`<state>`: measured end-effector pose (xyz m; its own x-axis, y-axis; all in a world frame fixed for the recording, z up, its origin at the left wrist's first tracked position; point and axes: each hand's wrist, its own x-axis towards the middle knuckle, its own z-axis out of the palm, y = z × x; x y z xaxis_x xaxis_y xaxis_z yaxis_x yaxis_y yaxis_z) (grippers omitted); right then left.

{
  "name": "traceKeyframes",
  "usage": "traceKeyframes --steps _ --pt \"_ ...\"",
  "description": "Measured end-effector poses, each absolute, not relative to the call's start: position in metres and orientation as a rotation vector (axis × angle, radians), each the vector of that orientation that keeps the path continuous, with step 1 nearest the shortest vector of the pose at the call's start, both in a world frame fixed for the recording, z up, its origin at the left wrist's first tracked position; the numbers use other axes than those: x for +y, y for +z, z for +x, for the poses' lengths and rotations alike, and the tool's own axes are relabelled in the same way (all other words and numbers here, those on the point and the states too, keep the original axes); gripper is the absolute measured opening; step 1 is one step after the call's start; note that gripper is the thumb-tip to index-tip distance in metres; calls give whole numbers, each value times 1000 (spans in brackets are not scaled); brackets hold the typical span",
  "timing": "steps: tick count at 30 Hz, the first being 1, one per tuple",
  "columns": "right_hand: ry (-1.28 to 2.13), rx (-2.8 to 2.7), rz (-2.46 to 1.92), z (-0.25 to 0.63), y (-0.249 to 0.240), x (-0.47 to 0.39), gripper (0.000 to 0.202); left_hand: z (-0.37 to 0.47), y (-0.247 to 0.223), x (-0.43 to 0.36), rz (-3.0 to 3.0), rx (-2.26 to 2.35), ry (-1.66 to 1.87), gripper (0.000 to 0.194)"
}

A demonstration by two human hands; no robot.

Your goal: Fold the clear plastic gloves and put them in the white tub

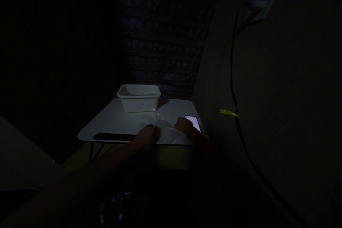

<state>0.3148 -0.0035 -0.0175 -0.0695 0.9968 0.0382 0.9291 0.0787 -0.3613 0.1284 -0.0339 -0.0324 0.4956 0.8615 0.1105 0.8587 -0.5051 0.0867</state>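
Observation:
In the dim head view, a clear plastic bag lies spread near the front edge of a white folding table. My left hand is closed at the bag's left side, fingers curled on the plastic. My right hand is closed at the bag's right side, its fingertips largely hidden. Just beyond the right hand lies a phone with its screen lit. The darkness hides how firmly each hand grips the film.
A white plastic tub stands at the table's back left, something pale inside. A long black bar lies along the front left edge. On the right wall, a black cable with a yellow tag hangs from an outlet.

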Motion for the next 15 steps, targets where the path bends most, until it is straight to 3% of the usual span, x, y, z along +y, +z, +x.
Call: traceKeyframes --steps 6,15 --pt "-257 -2569 -1610 287 -20 -18 26 141 -39 -47 2846 1536 127 28" --pt "-435 -2381 -1856 291 -22 -12 38 129 -45 -45 2885 1378 101 40"
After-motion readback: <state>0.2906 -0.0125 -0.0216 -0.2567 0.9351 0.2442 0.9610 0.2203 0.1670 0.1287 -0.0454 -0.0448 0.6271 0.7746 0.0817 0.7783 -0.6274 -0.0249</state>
